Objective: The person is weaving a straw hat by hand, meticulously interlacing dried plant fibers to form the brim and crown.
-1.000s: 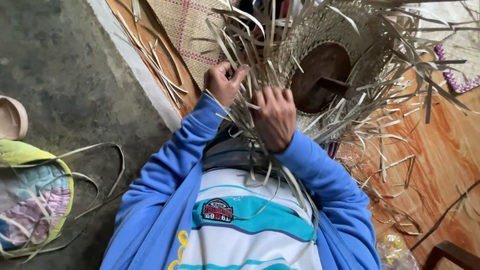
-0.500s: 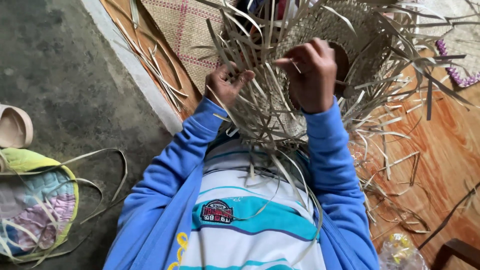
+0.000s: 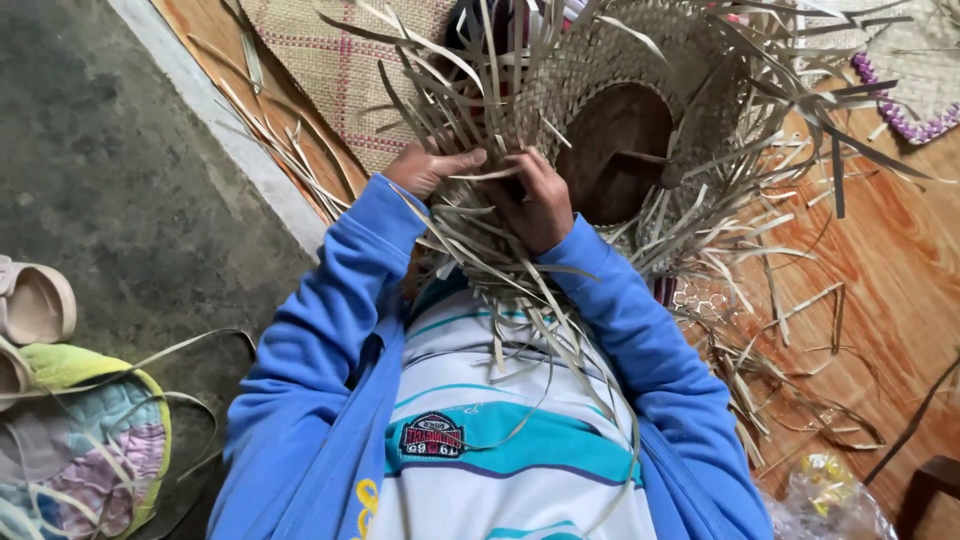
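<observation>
I am looking down at a split floor: grey concrete (image 3: pixel 120 200) on the left, orange wood-grain flooring (image 3: pixel 890 300) on the right, with a pale raised edge (image 3: pixel 230 160) running between them.

The largest thing in hand is the half-woven straw hat (image 3: pixel 620 90), sitting far centre with its dark wooden mould (image 3: pixel 620 150) showing through the crown. Loose pale strips fan out from the hat in every direction and trail down over the striped shirt (image 3: pixel 500 460) toward me.

The left hand (image 3: pixel 430 168) is closed in a pinch on a flat strip at the near rim of the weave. The right hand (image 3: pixel 540 200) is curled with its fingers pressed into the strips just beside it; I cannot tell whether it grips one strand or only holds the bundle down.

My judgement is that the step goes well if the pinched strip stays flat and taut while the right hand holds the neighbouring strips in order, since a twisted strand would leave a gap.

A woven mat (image 3: pixel 340 70) lies far left under the hat. Scattered offcuts (image 3: pixel 780 380) litter the right floor. A quilted cushion (image 3: pixel 70 450) and a sandal (image 3: pixel 35 300) sit near left, and a crumpled clear bag (image 3: pixel 830 500) near right. The dangling strips themselves crowd the hands most.
</observation>
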